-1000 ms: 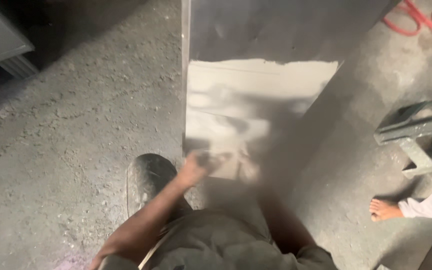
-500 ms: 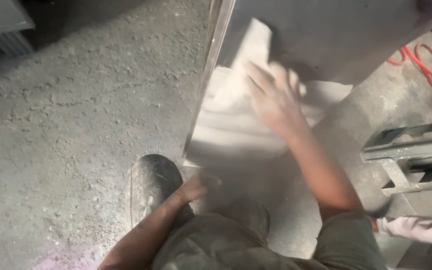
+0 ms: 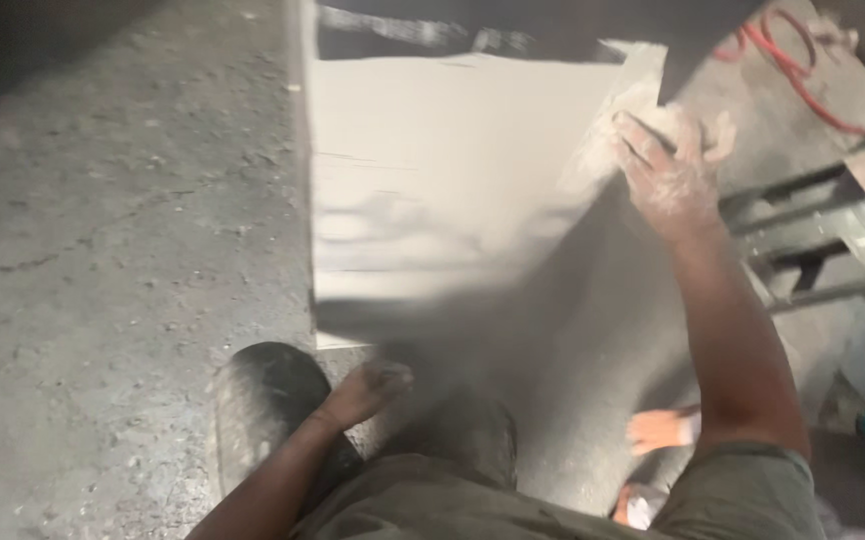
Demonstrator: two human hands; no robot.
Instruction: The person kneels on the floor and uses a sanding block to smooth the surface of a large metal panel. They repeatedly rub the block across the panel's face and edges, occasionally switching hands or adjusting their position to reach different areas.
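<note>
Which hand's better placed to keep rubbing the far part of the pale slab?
Right, probably. The right hand is stretched out at the pale slab's far right edge, dusty. The left hand hangs low by the near edge beside the dark shoe.

No packages, labels, signs or screens show anywhere around the pale flat slab (image 3: 453, 180); its face is plain, dusty grey-white, without any marking.

Red hose (image 3: 803, 80) lying curled on rough concrete floor (image 3: 103, 250) at upper right; grey metal frame (image 3: 813, 240) sitting beside it; another person's bare foot (image 3: 661, 430) resting near lower right.
</note>
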